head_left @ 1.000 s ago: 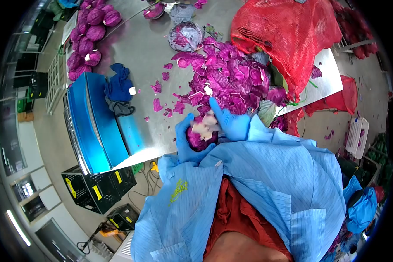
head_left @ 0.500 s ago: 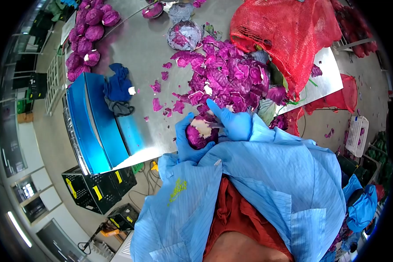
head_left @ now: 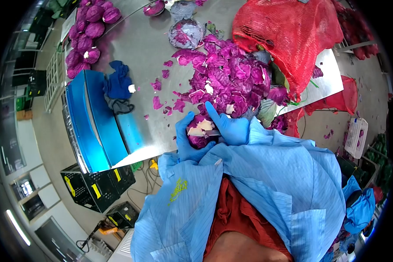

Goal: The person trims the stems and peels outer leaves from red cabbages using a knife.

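In my blue-gloved left hand (head_left: pixel 185 144) sits a red cabbage (head_left: pixel 197 141), its pale cut base facing up. My right hand (head_left: pixel 232 128), gloved too, grips a knife (head_left: pixel 210 132) whose blade lies across that pale base; the handle is hidden in the palm. The right index finger points outward, away from the knife. Just beyond both hands a heap of purple cabbage leaves (head_left: pixel 231 74) covers part of the metal table (head_left: pixel 139 52).
Whole cabbages (head_left: pixel 94 29) are piled at the far left. A blue box (head_left: pixel 94 122) and a blue cloth (head_left: pixel 118 81) lie on the left side. A red mesh sack (head_left: pixel 288 35) slumps at the right. Black crates (head_left: pixel 94 187) stand below the table.
The knife blade has moved left over the cabbage's pale base and shows more fully. My right hand has shifted slightly; my left hand keeps its hold.
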A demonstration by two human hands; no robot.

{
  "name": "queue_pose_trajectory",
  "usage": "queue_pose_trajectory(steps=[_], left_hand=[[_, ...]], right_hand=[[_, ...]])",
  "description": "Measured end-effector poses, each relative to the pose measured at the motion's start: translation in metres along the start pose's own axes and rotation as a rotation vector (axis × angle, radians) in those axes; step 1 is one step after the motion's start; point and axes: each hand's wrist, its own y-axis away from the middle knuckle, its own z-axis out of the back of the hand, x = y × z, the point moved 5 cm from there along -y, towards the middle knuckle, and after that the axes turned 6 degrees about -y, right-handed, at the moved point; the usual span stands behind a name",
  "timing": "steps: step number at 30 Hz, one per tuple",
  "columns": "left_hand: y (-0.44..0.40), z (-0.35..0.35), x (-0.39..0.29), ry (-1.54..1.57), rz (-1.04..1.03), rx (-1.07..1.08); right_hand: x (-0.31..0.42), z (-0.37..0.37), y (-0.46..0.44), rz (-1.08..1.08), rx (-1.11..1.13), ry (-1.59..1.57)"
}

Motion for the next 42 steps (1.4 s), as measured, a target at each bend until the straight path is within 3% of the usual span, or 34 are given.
queue_pose_trajectory(steps=[3, 5, 7, 9, 13, 15, 16, 18, 19, 21, 25, 28, 30, 31, 33, 36, 38, 42], left_hand=[[0.0, 0.0, 0.001, 0.017, 0.053, -0.002], [0.0, -0.001, 0.0, 0.016, 0.046, -0.002], [0.002, -0.002, -0.003, 0.01, 0.019, -0.004], [0.002, -0.002, -0.011, -0.006, -0.03, -0.006], [0.001, -0.001, -0.037, -0.084, -0.188, -0.009], [-0.001, 0.0, -0.038, -0.131, -0.228, -0.004], [-0.001, 0.001, -0.04, -0.144, -0.231, -0.002], [0.0, 0.003, -0.043, -0.17, -0.234, -0.001], [0.0, 0.002, -0.043, -0.178, -0.233, -0.005], [0.0, 0.002, -0.042, -0.195, -0.231, -0.014], [0.0, 0.002, -0.038, -0.196, -0.238, -0.004], [0.002, 0.004, -0.035, -0.162, -0.23, -0.003], [0.005, 0.004, -0.033, -0.093, -0.246, -0.049], [0.004, 0.003, -0.034, -0.088, -0.233, -0.031], [0.005, 0.005, -0.039, -0.085, -0.196, -0.008], [0.0, 0.001, -0.046, -0.034, -0.171, -0.001], [0.0, 0.002, -0.054, -0.047, -0.191, -0.032], [-0.001, 0.002, -0.05, -0.106, -0.251, -0.095]], right_hand=[[-0.002, 0.008, -0.004, 0.06, 0.044, -0.219], [-0.004, 0.006, -0.004, 0.023, 0.236, -0.307], [0.005, 0.023, -0.017, -0.218, 0.551, -0.212], [0.003, 0.024, -0.018, -0.259, 0.664, -0.085], [-0.014, -0.008, -0.002, -0.03, 0.55, 0.283], [-0.02, -0.022, 0.001, -0.08, 0.541, 0.145], [-0.025, -0.027, 0.001, -0.161, 0.541, -0.104], [-0.028, -0.023, 0.0, -0.128, 0.351, -0.176], [-0.025, -0.013, 0.0, -0.017, 0.166, 0.002], [-0.019, -0.001, 0.001, 0.09, 0.004, 0.136], [-0.019, 0.011, -0.002, 0.079, 0.02, 0.151], [-0.034, 0.002, 0.002, 0.163, -0.062, -0.097], [-0.072, -0.019, 0.015, -0.155, 0.231, -0.408], [-0.07, 0.023, 0.004, -0.365, 0.317, -0.295], [-0.088, 0.027, 0.004, -0.359, 0.25, -0.226], [-0.102, 0.034, 0.0, -0.415, 0.111, -0.437], [-0.098, 0.032, -0.006, -0.422, -0.065, -0.648], [-0.061, 0.023, -0.01, -0.533, 0.062, -1.295]])
